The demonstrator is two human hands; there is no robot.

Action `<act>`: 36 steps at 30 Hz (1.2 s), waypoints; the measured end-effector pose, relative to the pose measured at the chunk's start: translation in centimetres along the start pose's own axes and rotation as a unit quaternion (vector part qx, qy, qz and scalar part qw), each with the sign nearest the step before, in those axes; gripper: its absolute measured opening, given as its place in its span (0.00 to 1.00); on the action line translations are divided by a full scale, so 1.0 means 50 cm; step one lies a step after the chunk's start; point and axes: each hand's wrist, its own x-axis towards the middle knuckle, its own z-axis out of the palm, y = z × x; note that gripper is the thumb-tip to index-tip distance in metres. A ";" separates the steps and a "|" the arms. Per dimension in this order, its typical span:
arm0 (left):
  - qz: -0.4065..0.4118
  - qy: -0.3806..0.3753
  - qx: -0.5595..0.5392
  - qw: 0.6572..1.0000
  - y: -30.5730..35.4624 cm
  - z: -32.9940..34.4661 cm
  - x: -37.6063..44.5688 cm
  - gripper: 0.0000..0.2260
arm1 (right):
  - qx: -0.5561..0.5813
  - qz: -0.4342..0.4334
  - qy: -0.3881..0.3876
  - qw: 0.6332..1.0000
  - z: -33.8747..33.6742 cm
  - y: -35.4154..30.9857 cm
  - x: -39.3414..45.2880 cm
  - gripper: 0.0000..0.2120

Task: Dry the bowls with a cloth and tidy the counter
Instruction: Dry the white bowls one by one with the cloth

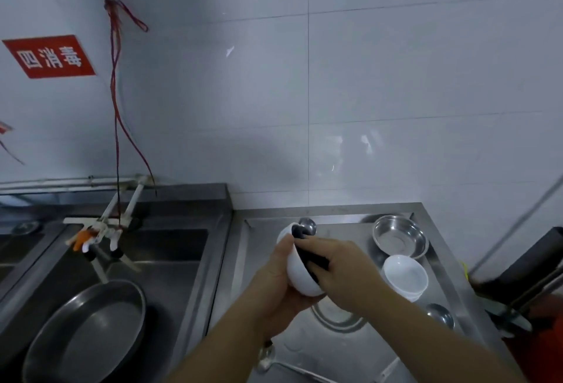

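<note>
My left hand [281, 273] grips a white bowl [300, 276] tilted on its side above the steel counter [377, 349]. My right hand [342, 263] presses a dark cloth [307, 253] into the bowl, its fingers curled round the cloth. A stack of white bowls [405, 276] stands on the counter to the right. Behind that stack sits a steel bowl [400, 236].
A steel sink [170, 263] with a large round pan [88, 334] lies to the left, under a tap [100, 230]. Small steel cups [307, 225] [440, 315] and a ladle [268, 358] rest on the counter. Dark objects stand beyond its right edge.
</note>
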 end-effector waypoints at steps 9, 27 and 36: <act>0.080 0.030 0.122 0.989 0.087 -0.064 0.012 0.32 | -0.137 0.121 -0.175 0.967 0.018 -0.085 0.123 0.11; 0.080 -0.183 0.120 0.973 0.110 -0.087 -0.019 0.34 | 0.585 0.376 0.032 0.718 0.055 -0.120 0.071 0.21; 0.081 -0.034 0.067 0.994 0.072 -0.049 -0.015 0.40 | 0.069 0.193 0.101 0.974 0.071 -0.093 0.084 0.09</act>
